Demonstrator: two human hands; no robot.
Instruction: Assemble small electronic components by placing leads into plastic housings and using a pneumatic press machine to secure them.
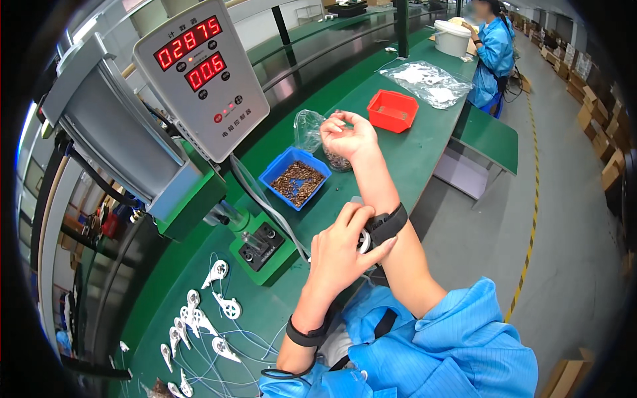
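Observation:
My right hand [349,136] is raised over the green bench, palm turned up and fingers loosely curled, with nothing seen in it. A black wrist strap [388,225] wraps that forearm. My left hand [337,247] reaches across to it, fingers and thumb closed at the strap's edge. Beside the strap, partly hidden by those fingers, shows a white round piece [364,241]. A second black strap [306,336] circles my left wrist. Behind my right hand stands a clear plastic bag [308,130], next to a jar of small pieces [338,161].
A blue bin [282,190] holds small brown metal parts. The red bin [393,111] stands farther back. A green press [264,247] with a counter box [202,79] rises at left. White corded parts [229,307] lie near left. At the far end, a person [492,50] works by a white bucket [452,38].

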